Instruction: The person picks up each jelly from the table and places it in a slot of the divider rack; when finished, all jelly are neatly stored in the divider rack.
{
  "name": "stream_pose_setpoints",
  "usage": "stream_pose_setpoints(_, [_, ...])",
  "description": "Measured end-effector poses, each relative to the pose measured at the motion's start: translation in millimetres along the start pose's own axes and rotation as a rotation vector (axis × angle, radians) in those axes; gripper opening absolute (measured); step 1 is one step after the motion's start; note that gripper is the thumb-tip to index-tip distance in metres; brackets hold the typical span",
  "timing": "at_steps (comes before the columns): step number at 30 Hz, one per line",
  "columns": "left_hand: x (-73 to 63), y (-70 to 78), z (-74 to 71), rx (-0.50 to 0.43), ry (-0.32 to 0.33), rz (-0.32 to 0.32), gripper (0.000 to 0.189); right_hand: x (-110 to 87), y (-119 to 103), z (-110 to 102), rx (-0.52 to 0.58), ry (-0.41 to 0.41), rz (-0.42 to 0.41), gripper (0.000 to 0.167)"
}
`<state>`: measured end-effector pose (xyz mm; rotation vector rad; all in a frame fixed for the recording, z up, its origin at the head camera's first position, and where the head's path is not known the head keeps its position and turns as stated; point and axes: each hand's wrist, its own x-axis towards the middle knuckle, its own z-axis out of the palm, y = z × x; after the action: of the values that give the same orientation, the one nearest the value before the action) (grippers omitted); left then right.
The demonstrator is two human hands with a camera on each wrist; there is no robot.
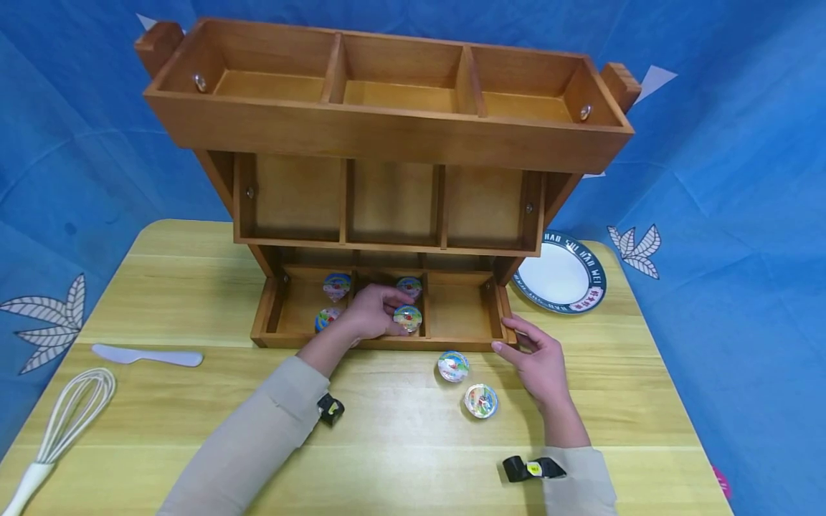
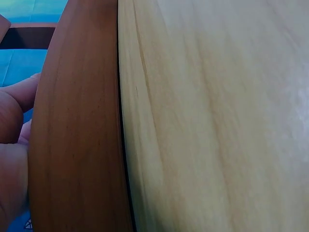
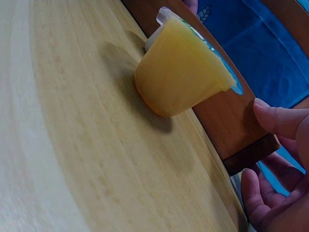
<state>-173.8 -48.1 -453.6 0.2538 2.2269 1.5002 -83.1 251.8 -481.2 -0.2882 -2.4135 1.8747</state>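
A three-tier wooden rack [image 1: 387,132] stands on the table, each tier split into three compartments. My left hand [image 1: 376,310] reaches into the bottom tier's middle compartment and pinches a jelly cup [image 1: 408,318] with a foil lid. Behind it in that compartment is another jelly cup [image 1: 409,287]. Two more, a rear jelly cup [image 1: 336,286] and a front jelly cup [image 1: 326,318], sit in the left compartment. My right hand [image 1: 540,362] grips the bottom tier's right front corner, thumb on the front board. Near it on the table are a jelly cup [image 1: 454,366] and a yellowish jelly cup [image 3: 181,72].
A white plate [image 1: 555,272] with a dark green patterned rim lies beside the rack on the right. To the left are a white plastic knife [image 1: 147,355] and a whisk [image 1: 67,423]. Blue cloth [image 1: 723,179] hangs around the table.
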Motion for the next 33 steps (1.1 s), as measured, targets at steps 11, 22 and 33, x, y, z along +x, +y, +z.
stream_pose_setpoints(11, [-9.1, 3.2, -6.7, -0.017, 0.014, 0.029, 0.056, 0.4, 4, 0, -0.001, 0.007, -0.012, 0.046])
stream_pose_setpoints(22, [-36.5, 7.5, 0.2, 0.003, 0.089, 0.124, 0.058, 0.6, 1, 0, 0.003, 0.001, -0.010, 0.046])
stream_pose_setpoints(33, [-69.3, 7.3, 29.9, -0.003, 0.253, 0.324, 0.054, 1.5, 4, -1, -0.013, 0.004, -0.012, 0.046])
